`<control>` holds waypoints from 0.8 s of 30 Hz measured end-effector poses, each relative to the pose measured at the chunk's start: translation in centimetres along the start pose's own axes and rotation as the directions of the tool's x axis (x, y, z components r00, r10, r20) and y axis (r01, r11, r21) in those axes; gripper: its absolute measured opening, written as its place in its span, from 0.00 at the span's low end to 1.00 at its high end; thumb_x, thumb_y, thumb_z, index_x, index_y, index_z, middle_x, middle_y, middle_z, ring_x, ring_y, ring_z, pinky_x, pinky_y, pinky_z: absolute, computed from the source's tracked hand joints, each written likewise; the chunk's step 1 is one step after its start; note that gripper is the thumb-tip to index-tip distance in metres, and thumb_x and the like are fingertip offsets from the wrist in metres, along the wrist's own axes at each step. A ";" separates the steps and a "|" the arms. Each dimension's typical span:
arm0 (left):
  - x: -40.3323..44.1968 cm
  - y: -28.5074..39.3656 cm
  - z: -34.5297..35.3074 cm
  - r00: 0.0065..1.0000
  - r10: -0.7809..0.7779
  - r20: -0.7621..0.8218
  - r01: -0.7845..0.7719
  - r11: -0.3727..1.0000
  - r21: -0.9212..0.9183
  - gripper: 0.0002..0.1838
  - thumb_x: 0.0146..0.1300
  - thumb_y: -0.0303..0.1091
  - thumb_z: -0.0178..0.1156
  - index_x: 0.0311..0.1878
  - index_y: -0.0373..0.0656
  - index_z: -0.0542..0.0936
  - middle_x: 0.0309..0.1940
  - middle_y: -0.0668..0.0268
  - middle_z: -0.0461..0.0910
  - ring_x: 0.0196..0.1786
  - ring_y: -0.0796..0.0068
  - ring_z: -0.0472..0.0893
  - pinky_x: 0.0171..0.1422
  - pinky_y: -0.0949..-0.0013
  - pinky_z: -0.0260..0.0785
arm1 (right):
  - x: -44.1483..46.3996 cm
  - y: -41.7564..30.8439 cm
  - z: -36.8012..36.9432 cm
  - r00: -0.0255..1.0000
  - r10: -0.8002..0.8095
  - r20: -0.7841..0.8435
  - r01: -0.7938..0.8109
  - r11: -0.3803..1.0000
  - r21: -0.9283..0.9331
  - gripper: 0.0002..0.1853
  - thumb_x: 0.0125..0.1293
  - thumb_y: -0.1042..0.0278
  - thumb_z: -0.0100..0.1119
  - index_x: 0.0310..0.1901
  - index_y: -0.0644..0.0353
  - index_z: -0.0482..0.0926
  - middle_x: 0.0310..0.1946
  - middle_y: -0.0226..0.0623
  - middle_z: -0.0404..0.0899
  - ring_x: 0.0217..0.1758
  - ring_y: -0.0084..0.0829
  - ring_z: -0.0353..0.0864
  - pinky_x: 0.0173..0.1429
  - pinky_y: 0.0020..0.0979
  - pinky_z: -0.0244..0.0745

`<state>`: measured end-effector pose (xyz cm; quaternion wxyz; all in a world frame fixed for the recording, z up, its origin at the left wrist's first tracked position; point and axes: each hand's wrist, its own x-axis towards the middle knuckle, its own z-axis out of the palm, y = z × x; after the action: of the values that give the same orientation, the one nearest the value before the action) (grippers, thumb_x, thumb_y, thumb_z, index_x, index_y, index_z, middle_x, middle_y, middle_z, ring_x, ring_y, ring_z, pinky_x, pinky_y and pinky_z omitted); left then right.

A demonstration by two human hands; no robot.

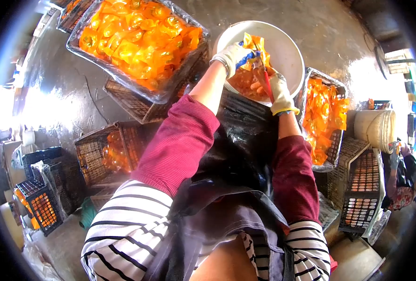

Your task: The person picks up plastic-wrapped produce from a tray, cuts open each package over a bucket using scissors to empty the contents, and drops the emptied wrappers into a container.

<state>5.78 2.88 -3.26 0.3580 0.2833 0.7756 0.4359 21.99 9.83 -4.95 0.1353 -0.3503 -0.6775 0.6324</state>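
My left hand [234, 55], in a pale glove with blue on the fingers, is closed on an orange plastic packet [256, 44] above the white bucket [286, 43]. Close by, my right hand [281, 89] wears a pale glove with a yellow cuff. Its fingers are wrapped round a long red tool [267, 85], whose kind I cannot make out. The tool's upper end comes near the packet. Inside the bucket lie wet orange-brown contents [242, 84], partly hidden by my hands.
A plastic-lined crate [203, 35] heaped with orange packets stands at upper left, on other crates. Another lined crate of orange packets [322, 119] is right of the bucket. Stacked crates [361, 187] and a beige bucket [374, 130] stand farther right. Another person [402, 178] is at the far right.
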 end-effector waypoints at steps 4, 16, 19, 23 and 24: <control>-0.2 0.1 0.1 1.000 -0.026 -0.015 0.015 0.869 -0.495 0.20 0.64 0.46 0.55 0.44 0.36 0.79 0.32 0.62 0.80 0.34 0.74 0.77 0.40 0.71 0.69 | -1.1 -2.3 -0.4 0.965 0.225 0.134 -0.258 0.907 0.334 0.14 0.67 0.65 0.52 0.50 0.63 0.75 0.30 0.40 0.81 0.22 0.29 0.79 0.22 0.24 0.72; -0.7 1.5 0.4 0.999 -0.019 0.040 0.038 0.826 -0.563 0.16 0.65 0.40 0.54 0.49 0.38 0.76 0.39 0.60 0.80 0.41 0.71 0.81 0.38 0.70 0.79 | -0.5 -2.0 -1.8 0.990 0.139 -0.019 -0.139 0.989 -0.052 0.15 0.64 0.59 0.56 0.48 0.59 0.76 0.25 0.37 0.81 0.21 0.25 0.78 0.25 0.23 0.70; -1.9 2.1 -0.5 0.988 0.018 0.154 0.032 0.948 -0.317 0.23 0.57 0.46 0.64 0.48 0.37 0.78 0.40 0.61 0.81 0.43 0.70 0.81 0.42 0.71 0.75 | -0.6 -2.2 -2.2 0.990 -0.023 -0.141 -0.037 0.910 -0.413 0.17 0.64 0.55 0.56 0.47 0.58 0.77 0.25 0.37 0.81 0.22 0.26 0.78 0.29 0.25 0.71; -0.1 1.2 0.3 0.999 -0.051 -0.004 0.049 0.925 0.378 0.21 0.59 0.48 0.60 0.45 0.38 0.80 0.39 0.54 0.81 0.42 0.64 0.81 0.45 0.67 0.70 | 0.7 1.1 -2.5 0.964 -0.215 -0.155 0.058 0.742 -0.668 0.18 0.62 0.53 0.56 0.47 0.57 0.77 0.27 0.38 0.81 0.28 0.30 0.80 0.33 0.27 0.72; 0.2 0.1 0.9 0.998 -0.024 -0.055 0.037 0.969 0.244 0.22 0.59 0.48 0.59 0.45 0.38 0.80 0.40 0.54 0.81 0.42 0.63 0.81 0.46 0.66 0.71 | 0.6 1.3 -2.4 0.962 -0.239 -0.129 0.083 0.712 -0.697 0.18 0.62 0.53 0.56 0.47 0.57 0.77 0.27 0.39 0.82 0.29 0.32 0.81 0.34 0.28 0.72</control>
<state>6.39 3.50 -3.59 0.3067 0.3019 0.8369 0.3383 23.46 12.04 -5.90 0.1221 -0.3793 -0.8726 0.2825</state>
